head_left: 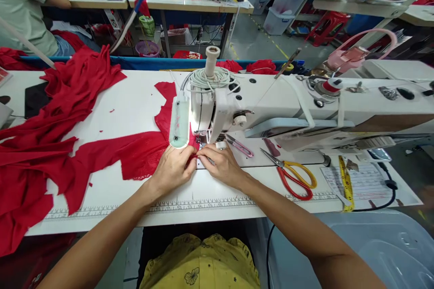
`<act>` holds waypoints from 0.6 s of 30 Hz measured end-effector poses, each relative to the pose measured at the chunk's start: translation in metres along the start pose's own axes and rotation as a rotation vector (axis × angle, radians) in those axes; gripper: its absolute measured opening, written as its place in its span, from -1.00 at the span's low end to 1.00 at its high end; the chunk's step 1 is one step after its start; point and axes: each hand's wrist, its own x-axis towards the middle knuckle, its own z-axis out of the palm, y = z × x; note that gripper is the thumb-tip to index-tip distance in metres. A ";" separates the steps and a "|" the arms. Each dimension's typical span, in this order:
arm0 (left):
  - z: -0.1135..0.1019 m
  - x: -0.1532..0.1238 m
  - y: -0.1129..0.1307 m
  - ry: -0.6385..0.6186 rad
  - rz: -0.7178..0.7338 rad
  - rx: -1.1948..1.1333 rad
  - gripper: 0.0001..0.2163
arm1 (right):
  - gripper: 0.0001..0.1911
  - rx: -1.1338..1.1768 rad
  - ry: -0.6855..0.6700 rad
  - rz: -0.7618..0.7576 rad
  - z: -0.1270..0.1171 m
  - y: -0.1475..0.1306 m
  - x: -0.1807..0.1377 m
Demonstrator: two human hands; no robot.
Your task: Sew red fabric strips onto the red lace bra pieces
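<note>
Red fabric runs from a large heap at the left across the white table to the needle area of the sewing machine. My left hand is closed with thumb and fingers pinching the fabric's edge just in front of the presser foot. Close beside it, my right hand pinches the same edge from the right, its fingertips nearly meeting the left ones. A pale green clear guard stands left of the needle, above my left fingers. The needle tip itself is too small to make out.
Scissors with red and yellow handles lie to the right, near pink-handled snips. A yellow tape measure lies across a written paper. A printed ruler follows the table's front edge. Another person sits ahead at the left.
</note>
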 end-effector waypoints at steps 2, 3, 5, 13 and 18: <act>0.000 0.000 -0.002 0.017 -0.007 -0.043 -0.85 | -0.78 -0.013 0.012 0.021 -0.001 -0.001 0.000; 0.000 0.000 -0.002 0.022 -0.009 -0.057 -0.85 | -0.79 -0.021 0.020 0.028 -0.002 -0.001 -0.001; -0.001 0.001 0.000 0.024 -0.014 -0.079 -0.85 | -0.80 -0.053 0.020 0.013 -0.006 -0.001 -0.004; -0.005 0.008 -0.001 0.072 -0.137 -0.140 -0.80 | -0.73 -0.293 -0.050 -0.177 -0.013 -0.003 -0.015; -0.012 -0.001 0.006 0.354 -0.097 0.175 -0.83 | -0.72 -0.316 -0.021 -0.173 -0.009 -0.005 -0.017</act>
